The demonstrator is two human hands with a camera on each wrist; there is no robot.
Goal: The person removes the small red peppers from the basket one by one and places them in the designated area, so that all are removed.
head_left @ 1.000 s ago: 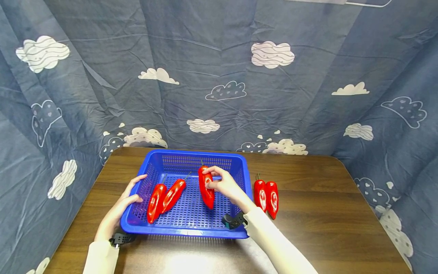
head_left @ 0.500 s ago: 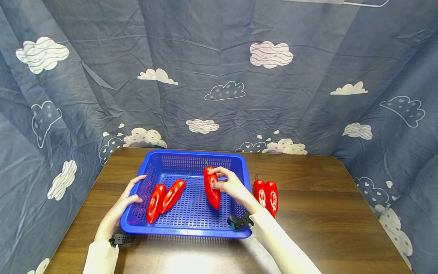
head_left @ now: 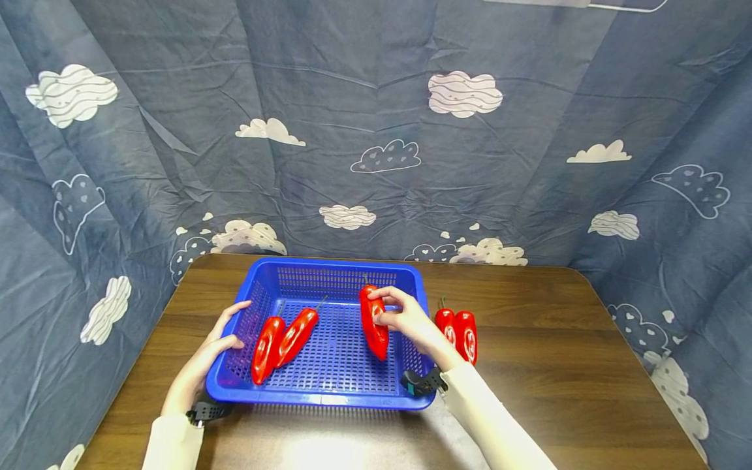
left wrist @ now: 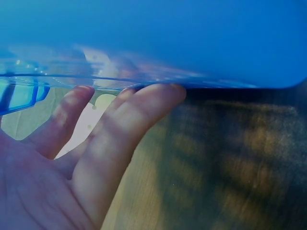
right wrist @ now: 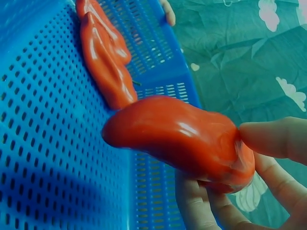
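- While my left grip (head_left: 208, 346) holds the rim of the blue basket (head_left: 320, 399) at nine o'clock, its fingertips over the edge, my right grip (head_left: 414, 323) pinches one red pepper (head_left: 373, 333) between thumb and fingers.
- Taking the basket's middle as the clock centre, with twelve pointing away from me, I have this pepper within the rim at three o'clock; its green stem points near twelve, its tip between five and six.
- From my right wrist I see the pepper's smooth tip reach out past my fingers; whether it touches the basket floor I cannot tell.
- Inside the basket, towards nine o'clock, two more peppers (head_left: 296, 336) lie against each other, both stems angled between twelve and one.
- Outside the rim, at three o'clock on the wooden worktop (head_left: 558, 352), another pair (head_left: 468, 333) lies side by side, partly hidden behind my right arm.
- My cream right sleeve (head_left: 487, 411) comes in from four o'clock, my left sleeve (head_left: 173, 444) from between seven and eight; each wrist carries a black device (head_left: 420, 383).
- Beyond the worktop's far edge, at twelve, hangs a grey-blue cloth (head_left: 329, 130) printed with pale clouds.
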